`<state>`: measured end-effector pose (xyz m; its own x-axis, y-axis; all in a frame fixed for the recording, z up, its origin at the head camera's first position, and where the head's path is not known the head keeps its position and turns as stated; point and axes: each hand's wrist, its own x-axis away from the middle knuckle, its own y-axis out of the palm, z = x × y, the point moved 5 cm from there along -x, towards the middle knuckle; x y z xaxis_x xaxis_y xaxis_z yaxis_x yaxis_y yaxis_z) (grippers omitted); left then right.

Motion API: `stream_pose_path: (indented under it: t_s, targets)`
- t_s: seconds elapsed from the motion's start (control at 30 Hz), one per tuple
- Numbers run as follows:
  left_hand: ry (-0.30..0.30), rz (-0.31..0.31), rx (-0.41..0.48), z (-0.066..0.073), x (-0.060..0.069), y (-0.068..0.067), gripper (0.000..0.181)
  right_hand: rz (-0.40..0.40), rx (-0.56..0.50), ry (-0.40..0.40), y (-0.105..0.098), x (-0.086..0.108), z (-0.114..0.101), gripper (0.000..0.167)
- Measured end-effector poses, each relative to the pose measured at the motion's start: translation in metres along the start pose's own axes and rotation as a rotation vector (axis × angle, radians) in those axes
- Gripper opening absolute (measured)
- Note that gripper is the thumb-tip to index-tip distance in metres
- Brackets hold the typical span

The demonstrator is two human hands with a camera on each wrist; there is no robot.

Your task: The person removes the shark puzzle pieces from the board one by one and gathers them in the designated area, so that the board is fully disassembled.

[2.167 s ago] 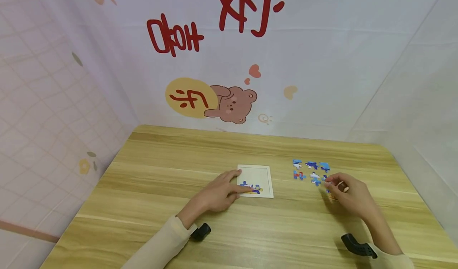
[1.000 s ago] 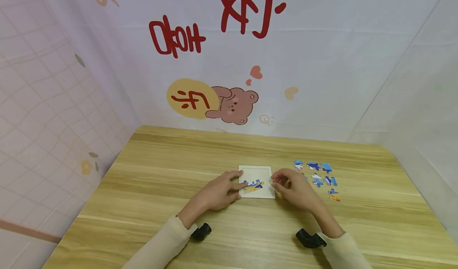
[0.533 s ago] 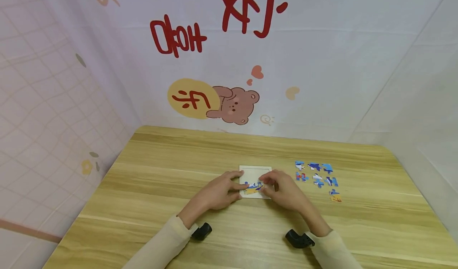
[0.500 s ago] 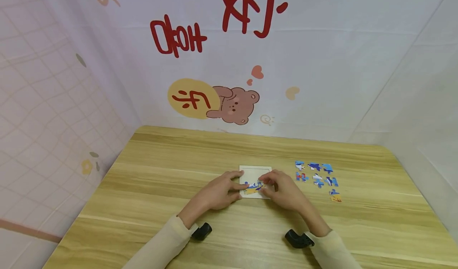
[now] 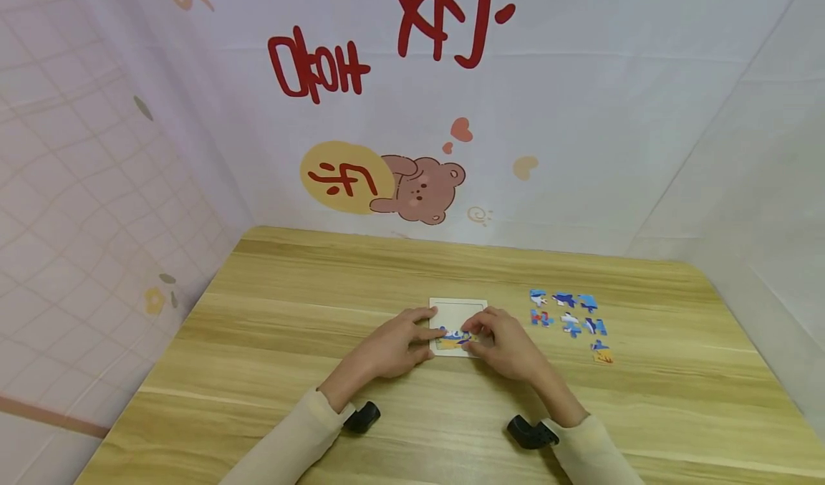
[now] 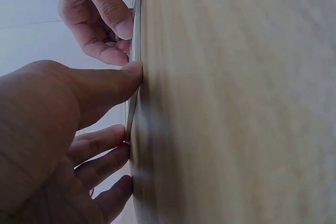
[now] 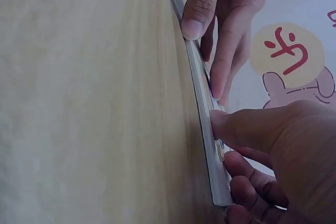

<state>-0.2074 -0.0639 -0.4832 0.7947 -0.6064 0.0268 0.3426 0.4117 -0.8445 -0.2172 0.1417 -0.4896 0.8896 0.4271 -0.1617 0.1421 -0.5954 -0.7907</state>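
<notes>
A white square puzzle board [image 5: 457,309] lies on the table with a few joined puzzle pieces [image 5: 450,343], blue, white and yellow, along its near side. My left hand [image 5: 396,345] rests at the board's left edge with fingers spread, the index finger laid on those pieces. In the left wrist view its thumb touches the board's edge [image 6: 134,90]. My right hand [image 5: 509,345] pinches a puzzle piece between thumb and index finger at the right end of the joined row. Its fingers mostly cover that piece; in the right wrist view a yellow bit [image 7: 220,151] shows beside the thumb.
Several loose puzzle pieces [image 5: 570,324] lie in rough rows right of the board, one with a yellow part [image 5: 603,356] nearest me. The wooden table [image 5: 322,277] meets a printed white cloth [image 5: 554,112] behind. Black wrist devices [image 5: 531,433] sit at both cuffs.
My right hand has come left from the loose pieces to the board, carrying a piece, and has shifted slightly further left over the row. The left hand has stayed at the board's left side.
</notes>
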Motion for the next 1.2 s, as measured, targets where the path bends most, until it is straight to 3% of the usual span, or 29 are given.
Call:
stream_pose_path:
  t_s: [0.37,0.9,1.2]
  targets:
    - [0.019,-0.01,-0.046,0.0031,0.0022,-0.0004,0.044,0.0,-0.026,0.001,0.0019,-0.0001,-0.0018,0.009]
    - [-0.026,-0.028,-0.035,0.0038,0.0023,0.0004,0.043,-0.041,-0.052,0.057,-0.0006,-0.0005,0.0034,0.009]
    - [-0.033,-0.033,-0.045,0.0057,0.0024,0.0,0.043,-0.045,-0.155,0.075,-0.0047,0.0011,0.0029,0.015]
